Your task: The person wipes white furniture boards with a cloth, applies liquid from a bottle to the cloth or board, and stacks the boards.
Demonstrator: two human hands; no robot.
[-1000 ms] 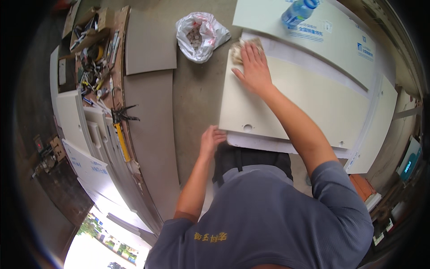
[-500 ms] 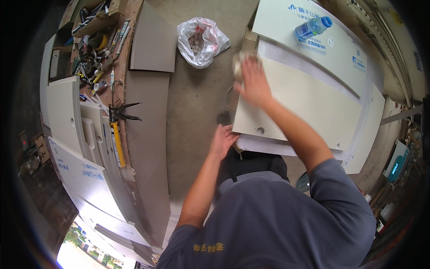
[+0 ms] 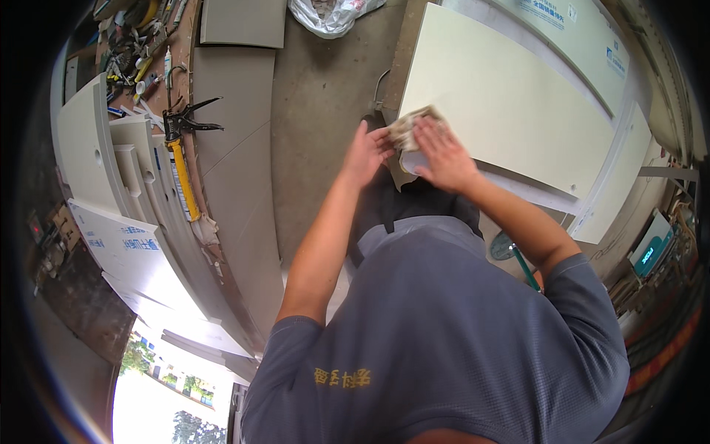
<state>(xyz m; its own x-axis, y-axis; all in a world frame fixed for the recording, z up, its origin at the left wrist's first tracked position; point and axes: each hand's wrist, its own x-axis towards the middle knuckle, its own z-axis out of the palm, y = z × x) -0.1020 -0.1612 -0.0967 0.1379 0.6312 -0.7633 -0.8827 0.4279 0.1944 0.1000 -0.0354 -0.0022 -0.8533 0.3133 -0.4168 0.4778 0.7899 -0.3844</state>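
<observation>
My right hand [image 3: 445,157] lies over a crumpled, stained pale rag [image 3: 408,127], its fingers stretched across it. The rag sits at the near left corner of a cream board [image 3: 503,103] and covers that corner. My left hand [image 3: 367,154] is just left of the rag, palm turned toward the board's edge, fingers apart. Its fingertips are close to the rag; whether they touch it I cannot tell. Beneath the cream board, more pale boards form a stack.
Left of me a bench [image 3: 188,66] bears scattered tools and a yellow caulking gun [image 3: 181,177]. Pale panels [image 3: 92,148] lean beside it. A white plastic bag [image 3: 325,18] stands on the floor ahead. A printed board [image 3: 584,44] lies at the far right.
My right hand has drawn the rag from the board's far left side to its near left corner. The left hand is now beside the rag. The whole view has shifted, putting the bottle out of sight.
</observation>
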